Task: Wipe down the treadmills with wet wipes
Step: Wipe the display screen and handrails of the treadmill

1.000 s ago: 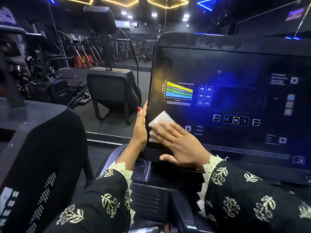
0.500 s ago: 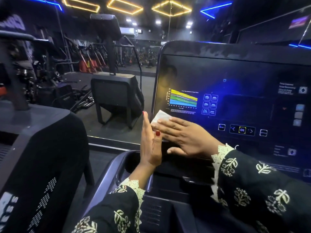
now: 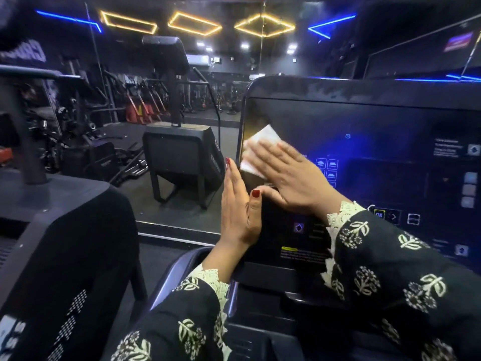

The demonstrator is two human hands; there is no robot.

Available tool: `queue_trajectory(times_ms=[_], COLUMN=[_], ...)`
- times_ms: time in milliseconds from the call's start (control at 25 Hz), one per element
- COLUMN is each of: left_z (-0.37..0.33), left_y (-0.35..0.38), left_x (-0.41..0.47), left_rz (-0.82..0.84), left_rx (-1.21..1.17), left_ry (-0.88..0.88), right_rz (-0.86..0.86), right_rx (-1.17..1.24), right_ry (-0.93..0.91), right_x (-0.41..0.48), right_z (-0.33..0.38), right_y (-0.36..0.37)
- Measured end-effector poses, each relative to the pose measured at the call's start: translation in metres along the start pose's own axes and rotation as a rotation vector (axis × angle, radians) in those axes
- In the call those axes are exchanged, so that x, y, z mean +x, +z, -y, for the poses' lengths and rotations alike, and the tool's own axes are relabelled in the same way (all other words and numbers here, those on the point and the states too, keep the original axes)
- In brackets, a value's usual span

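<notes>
Wet wipe (image 3: 260,145) pressed beneath flat, open right hand (image 3: 291,178) against treadmill screen (image 3: 364,121).

"OK" on yellow-framed button (image 3: 379,214), treadmill console (image 3: 364,113); other print blurred.

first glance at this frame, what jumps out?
The white wipe stands out most, pressed flat by the right hand against the upper left of the dark treadmill console. The left hand lies flat along the console's left edge. Yellow ceiling lights glow across the top of the view.
</notes>
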State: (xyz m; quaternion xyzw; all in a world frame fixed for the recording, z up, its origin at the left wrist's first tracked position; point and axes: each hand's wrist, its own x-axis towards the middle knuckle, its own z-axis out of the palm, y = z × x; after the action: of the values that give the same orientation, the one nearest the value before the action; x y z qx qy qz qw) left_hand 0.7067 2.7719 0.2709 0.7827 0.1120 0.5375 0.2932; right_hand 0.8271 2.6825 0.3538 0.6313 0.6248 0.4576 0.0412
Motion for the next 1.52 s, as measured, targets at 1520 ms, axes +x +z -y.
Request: queue_trajectory(times_ms=[1520], left_z=[-0.042], left_y=[0.031], left_x=[0.088], left_rz=[-0.068], left_rx=[0.387], left_ry=[0.188], right_rz=[-0.001], right_rx=[0.028], right_ry=[0.206], right_x=[0.006], right_z=[-0.059], right_y=[-0.012])
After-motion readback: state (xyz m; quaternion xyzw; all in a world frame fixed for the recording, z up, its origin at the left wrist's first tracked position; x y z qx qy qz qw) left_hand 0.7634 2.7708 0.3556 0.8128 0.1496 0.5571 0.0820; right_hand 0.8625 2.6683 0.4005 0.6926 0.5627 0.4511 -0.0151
